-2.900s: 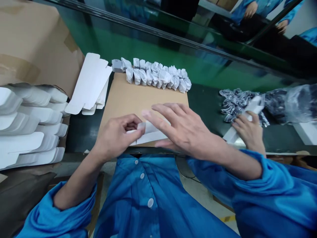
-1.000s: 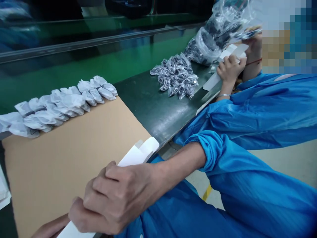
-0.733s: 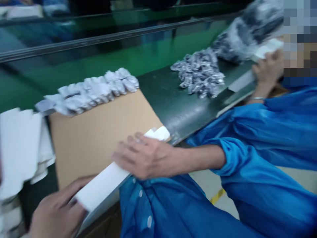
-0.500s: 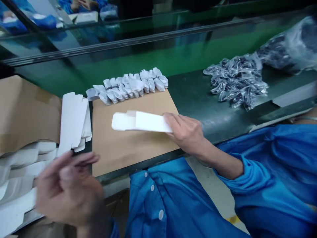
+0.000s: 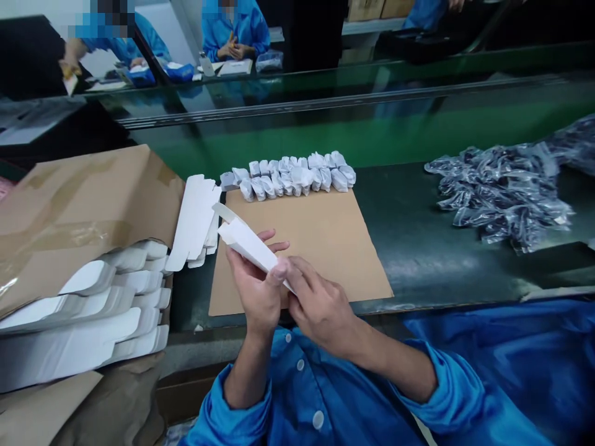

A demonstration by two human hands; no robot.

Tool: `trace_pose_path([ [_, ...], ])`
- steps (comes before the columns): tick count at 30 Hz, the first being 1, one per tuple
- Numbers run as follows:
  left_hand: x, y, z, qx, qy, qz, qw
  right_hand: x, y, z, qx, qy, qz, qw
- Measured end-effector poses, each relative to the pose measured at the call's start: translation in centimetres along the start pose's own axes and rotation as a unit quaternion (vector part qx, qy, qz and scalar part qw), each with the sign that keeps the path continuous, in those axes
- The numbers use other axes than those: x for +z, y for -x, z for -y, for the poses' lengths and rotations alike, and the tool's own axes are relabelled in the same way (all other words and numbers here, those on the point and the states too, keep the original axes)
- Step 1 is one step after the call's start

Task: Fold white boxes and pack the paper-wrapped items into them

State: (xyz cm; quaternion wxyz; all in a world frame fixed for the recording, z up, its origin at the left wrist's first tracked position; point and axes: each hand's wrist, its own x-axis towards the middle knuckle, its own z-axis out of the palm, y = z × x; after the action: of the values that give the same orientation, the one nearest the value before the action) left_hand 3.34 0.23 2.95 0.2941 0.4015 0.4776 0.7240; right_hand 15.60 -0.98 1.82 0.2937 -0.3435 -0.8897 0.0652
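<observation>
- Carton (image 5: 251, 246) of white card is held over the brown cardboard sheet (image 5: 344, 248), at its nine o'clock side; the flapped end is turned to between ten and eleven o'clock.
- By the left hand (image 5: 258, 294), about half opened, the carton is gripped, with thumb on the near side and fingers spread behind.
- By the right hand (image 5: 320, 306), with fingers curled, the lower end is pinched; this end is partly hidden.
- For good handling, it seems, pressure should be light, so that the walls are not bent.
- At twelve o'clock of the sheet, white-wrapped pieces (image 5: 290, 179) are lined up; these should not be knocked.
</observation>
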Motion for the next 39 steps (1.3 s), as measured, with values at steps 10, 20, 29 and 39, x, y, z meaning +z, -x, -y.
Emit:
trace_pose_path([
  [10,-0.5,0.1,-1.7,0.076,-0.190,0.020,0.979,-4.6,-4.7,-2.5,0.015,-0.315,-0.071,0.946],
  [20,-2.2,-0.8,-2.1,0.205,-0.332,0.079,0.917,-5.6,-6.8,-3.6,-0.009,-0.413,-0.007,0.911],
  [29,-1.9,-1.2,-2.7,0.195,-0.344,0.146,0.907,-5.5,-9.6,-5.2,0.187,-0.629,0.038,0.753],
  [39,-1.8,0.2,-2.7,0.137,-0.436,0.082,0.886,-6.7,-9.1,-4.3,0.137,-0.576,0.091,0.801],
])
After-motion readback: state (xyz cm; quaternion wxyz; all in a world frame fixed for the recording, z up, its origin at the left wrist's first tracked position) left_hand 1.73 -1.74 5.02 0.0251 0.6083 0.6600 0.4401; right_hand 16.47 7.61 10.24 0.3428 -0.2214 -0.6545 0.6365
